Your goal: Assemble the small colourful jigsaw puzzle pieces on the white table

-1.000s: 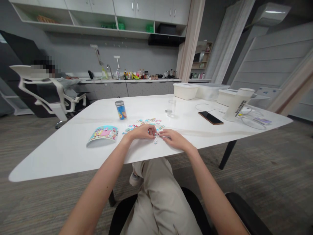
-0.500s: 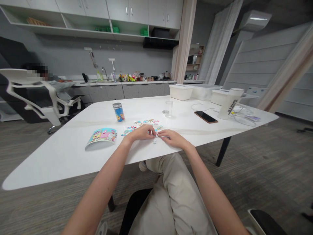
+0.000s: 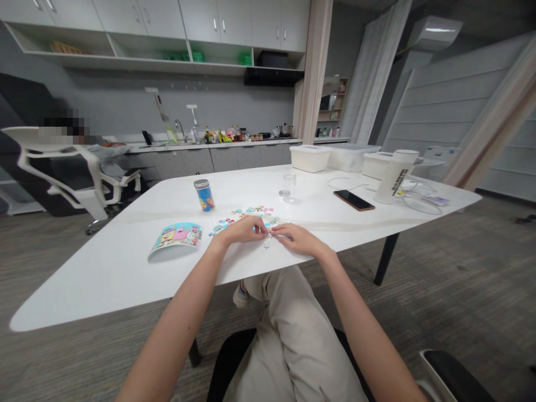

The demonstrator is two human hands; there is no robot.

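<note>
My left hand (image 3: 246, 229) rests on the white table with its fingers pinched together over a small jigsaw piece, mostly hidden under the fingertips. Facing it, my right hand (image 3: 297, 237) has its fingertips closed down on the same little cluster of jigsaw pieces (image 3: 267, 243). Beyond the hands, many loose colourful jigsaw pieces (image 3: 238, 212) are spread over the tabletop. A curved cartoon picture sheet (image 3: 178, 237) lies to the left. Behind it stands a blue cartoon-printed can (image 3: 204, 196) with a silver lid.
A clear jar (image 3: 290, 183) and a round lid (image 3: 285, 193) stand past the pieces. On the right are a phone (image 3: 354, 200), a white tumbler (image 3: 392, 178), cables and white boxes (image 3: 310, 158). A person sits in a white chair (image 3: 62, 167) at the far left.
The camera view has shifted slightly. Both hands stay together at the same jigsaw pieces, with hardly any visible finger movement.
</note>
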